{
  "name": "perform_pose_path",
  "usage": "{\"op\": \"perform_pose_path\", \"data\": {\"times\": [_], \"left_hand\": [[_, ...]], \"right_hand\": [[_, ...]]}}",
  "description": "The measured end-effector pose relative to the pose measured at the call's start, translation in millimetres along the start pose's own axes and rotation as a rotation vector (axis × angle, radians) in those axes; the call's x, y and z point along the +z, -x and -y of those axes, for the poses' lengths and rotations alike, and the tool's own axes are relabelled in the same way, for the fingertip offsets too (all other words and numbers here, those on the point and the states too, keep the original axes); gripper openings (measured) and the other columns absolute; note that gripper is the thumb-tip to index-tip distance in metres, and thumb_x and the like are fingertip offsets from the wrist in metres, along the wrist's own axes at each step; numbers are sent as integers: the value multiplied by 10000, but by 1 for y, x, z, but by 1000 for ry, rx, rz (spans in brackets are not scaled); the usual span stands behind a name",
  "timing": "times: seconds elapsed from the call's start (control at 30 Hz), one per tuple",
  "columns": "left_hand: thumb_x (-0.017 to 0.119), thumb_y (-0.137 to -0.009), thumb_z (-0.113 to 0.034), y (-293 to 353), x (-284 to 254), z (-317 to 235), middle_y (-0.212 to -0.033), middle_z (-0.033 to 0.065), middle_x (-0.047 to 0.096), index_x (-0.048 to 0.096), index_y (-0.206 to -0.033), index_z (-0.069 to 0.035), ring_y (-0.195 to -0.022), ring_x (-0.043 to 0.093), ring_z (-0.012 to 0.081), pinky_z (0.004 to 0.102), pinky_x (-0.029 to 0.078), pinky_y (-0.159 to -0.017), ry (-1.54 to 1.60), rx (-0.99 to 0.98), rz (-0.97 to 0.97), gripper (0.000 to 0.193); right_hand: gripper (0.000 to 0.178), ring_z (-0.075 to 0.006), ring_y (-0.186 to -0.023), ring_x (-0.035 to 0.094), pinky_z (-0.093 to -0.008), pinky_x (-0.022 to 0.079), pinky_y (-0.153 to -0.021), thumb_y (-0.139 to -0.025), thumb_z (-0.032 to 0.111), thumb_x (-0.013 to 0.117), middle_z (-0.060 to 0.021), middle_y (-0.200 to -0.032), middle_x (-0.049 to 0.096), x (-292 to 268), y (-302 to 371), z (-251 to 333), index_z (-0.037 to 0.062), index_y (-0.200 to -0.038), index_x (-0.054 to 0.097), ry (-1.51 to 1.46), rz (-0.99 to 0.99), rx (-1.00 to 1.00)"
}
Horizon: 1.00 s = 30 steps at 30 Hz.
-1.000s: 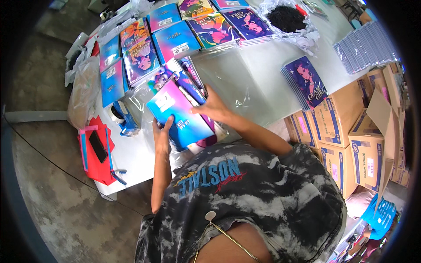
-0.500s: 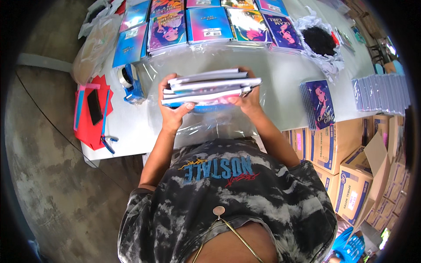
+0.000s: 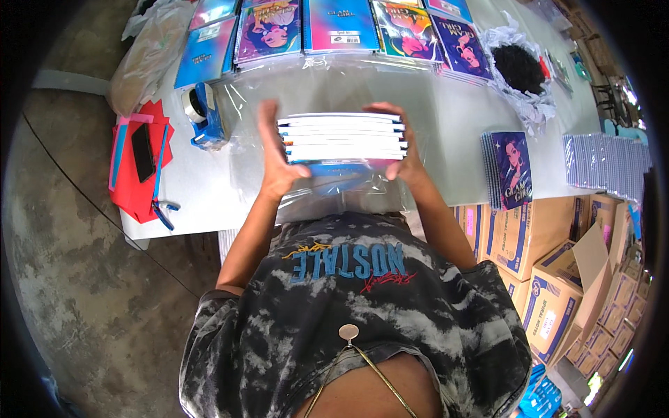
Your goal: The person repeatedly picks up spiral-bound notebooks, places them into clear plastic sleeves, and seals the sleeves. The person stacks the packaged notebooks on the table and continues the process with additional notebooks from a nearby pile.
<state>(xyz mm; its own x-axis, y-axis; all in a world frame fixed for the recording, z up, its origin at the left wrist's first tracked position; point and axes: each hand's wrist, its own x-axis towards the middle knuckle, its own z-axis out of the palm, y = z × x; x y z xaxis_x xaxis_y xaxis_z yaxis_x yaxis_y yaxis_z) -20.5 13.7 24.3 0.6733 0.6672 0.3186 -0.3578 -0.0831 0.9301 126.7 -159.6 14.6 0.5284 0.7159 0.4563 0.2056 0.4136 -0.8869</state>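
A stack of several spiral notebooks (image 3: pixel 343 138) stands between my hands at the near middle of the table, its white page edges facing up toward me. My left hand (image 3: pixel 279 164) is at the stack's left end, thumb on the near cover and blurred fingers along the far side. At the right end, my right hand (image 3: pixel 408 155) grips the stack with its thumb in front and fingers behind. The near cover is blue and pink. Clear plastic film (image 3: pixel 324 202) lies under and around the stack.
Rows of colourful notebooks (image 3: pixel 340 24) line the table's far side. A blue tape dispenser (image 3: pixel 209 129), a phone (image 3: pixel 143 153) on red sheets and pliers (image 3: pixel 164 214) sit left. Purple notebooks (image 3: pixel 512 167), a bag of black material (image 3: pixel 517 68) and cartons (image 3: pixel 516 240) are right.
The notebooks in the stack were uneven and tilted; now their edges line up more evenly. My left fingers have loosened and spread from the stack's end.
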Motion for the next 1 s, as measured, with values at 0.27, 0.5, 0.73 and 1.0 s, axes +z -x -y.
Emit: {"op": "perform_pose_path", "data": {"times": [0.27, 0.5, 0.73, 1.0], "left_hand": [[820, -525, -520, 22, -11, 14, -973, 86, 618, 517, -1127, 9, -890, 606, 184, 316, 477, -784, -235, -48, 190, 857], [833, -594, -319, 36, -30, 54, -945, 131, 656, 602, -1004, -5, -907, 631, 222, 321, 490, -775, -550, -236, 444, 566], [780, -680, -252, 22, -38, 34, -1003, 175, 624, 584, -1007, 8, -937, 609, 237, 327, 495, -750, -649, -141, 373, 461], [557, -805, -197, 47, -64, 135, -1108, 150, 565, 488, -1150, -17, -1067, 521, 276, 362, 406, -924, -366, -47, 377, 396]], "right_hand": [[817, -175, -952, 583, -307, 457, -849, -446, 438, 877, -111, -1012, 612, 34, 2, 10, 9, -1068, 567, -112, -391, 1], [748, -212, -831, 644, -315, 507, -756, -467, 348, 892, -126, -895, 662, 11, 57, -63, -11, -1040, 572, 350, -231, 350], [658, -197, -799, 638, -310, 506, -715, -551, 327, 859, -119, -869, 649, 20, 20, -32, -13, -1026, 557, 498, -275, 23], [465, -218, -1051, 542, -342, 417, -916, -745, 228, 659, -120, -1107, 573, -9, 78, -109, 21, -1134, 512, -111, -132, 309]]}}
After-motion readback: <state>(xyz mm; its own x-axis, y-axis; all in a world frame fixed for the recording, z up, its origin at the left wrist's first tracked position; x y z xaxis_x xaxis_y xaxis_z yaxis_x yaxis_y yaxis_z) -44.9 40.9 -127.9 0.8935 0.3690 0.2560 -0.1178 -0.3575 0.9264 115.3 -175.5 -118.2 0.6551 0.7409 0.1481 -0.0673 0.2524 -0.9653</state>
